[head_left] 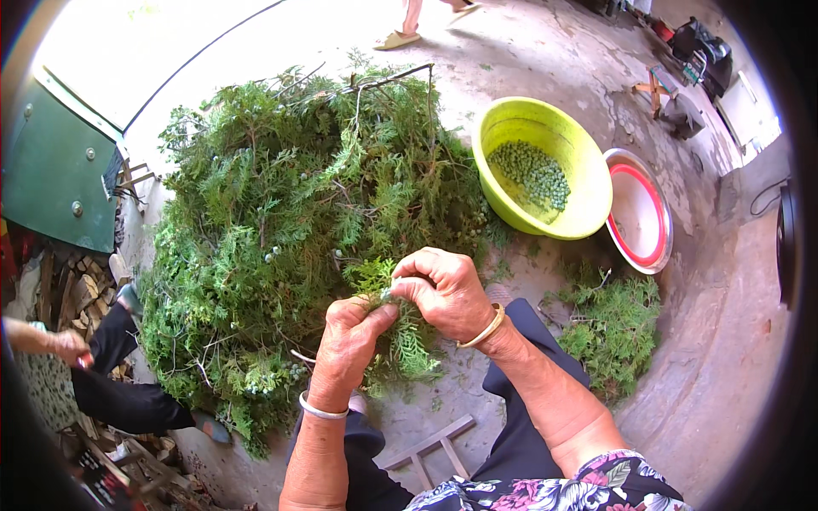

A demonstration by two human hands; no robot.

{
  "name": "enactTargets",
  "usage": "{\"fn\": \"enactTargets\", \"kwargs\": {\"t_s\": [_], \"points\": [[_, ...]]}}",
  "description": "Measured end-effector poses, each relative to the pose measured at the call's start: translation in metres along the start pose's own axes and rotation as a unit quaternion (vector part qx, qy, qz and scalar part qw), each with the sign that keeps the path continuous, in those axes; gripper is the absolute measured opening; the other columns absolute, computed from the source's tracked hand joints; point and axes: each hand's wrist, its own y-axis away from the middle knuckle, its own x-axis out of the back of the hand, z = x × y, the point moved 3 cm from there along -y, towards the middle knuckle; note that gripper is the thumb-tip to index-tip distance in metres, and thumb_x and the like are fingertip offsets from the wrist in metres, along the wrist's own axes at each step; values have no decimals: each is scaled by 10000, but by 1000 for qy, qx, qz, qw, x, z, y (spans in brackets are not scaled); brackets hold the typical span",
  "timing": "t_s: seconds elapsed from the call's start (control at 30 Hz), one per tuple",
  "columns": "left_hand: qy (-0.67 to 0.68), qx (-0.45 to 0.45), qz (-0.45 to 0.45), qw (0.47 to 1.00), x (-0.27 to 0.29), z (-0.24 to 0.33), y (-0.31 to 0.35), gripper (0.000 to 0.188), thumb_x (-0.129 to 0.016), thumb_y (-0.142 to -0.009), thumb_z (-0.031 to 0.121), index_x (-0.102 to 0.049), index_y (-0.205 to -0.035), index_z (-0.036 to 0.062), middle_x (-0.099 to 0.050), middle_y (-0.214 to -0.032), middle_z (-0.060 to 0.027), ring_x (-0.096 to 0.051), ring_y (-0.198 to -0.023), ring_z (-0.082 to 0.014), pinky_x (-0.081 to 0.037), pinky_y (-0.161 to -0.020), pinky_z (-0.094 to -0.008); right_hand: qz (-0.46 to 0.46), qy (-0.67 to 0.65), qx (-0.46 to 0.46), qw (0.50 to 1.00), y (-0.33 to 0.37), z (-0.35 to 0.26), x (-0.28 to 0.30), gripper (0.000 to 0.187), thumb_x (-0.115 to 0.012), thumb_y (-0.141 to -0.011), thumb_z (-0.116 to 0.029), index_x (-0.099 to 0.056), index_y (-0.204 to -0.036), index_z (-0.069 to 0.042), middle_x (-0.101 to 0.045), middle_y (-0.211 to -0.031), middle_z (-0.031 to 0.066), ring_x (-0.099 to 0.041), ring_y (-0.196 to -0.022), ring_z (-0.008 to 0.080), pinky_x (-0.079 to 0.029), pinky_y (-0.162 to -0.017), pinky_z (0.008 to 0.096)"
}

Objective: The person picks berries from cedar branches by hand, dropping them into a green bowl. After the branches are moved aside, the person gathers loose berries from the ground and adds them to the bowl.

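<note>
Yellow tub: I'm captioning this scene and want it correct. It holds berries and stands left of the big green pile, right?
Not left: the yellow tub stands right of the big green pile, as the head view shows. It does hold berries.

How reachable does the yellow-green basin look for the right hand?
Probably yes: the right hand is busy at the sprig, but nothing visible blocks its way to the yellow-green basin, ahead and to the right.

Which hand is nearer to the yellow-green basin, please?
Right. The right hand is below and left of the yellow-green basin in the picture; the left hand is farther down and left. Neither touches it.
</note>
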Motion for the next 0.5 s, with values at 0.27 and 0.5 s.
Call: {"fn": "enactTargets", "kwargs": {"t_s": [0.27,0.5], "points": [[-29,-90,-2,996,5,4,8,156,-645,-835,118,-622,-692,58,-480,-602,90,-400,-492,-6,-288,-418,-193,98,-420,-256,865,-13,19,34,106,-591,-885,-82,-601,-887,24,-604,-744,60,-498,-576,52,-389,-458,179],[-5,-3,57,998,12,9,8,228,-625,-823,120,-566,-637,2,-409,-543,60,-375,-484,-33,-304,-426,-231,-36,-308,-277,909,-5,10,27,138,-713,-806,-129,-650,-773,-10,-597,-654,6,-507,-572,53,-418,-512,202]]}}
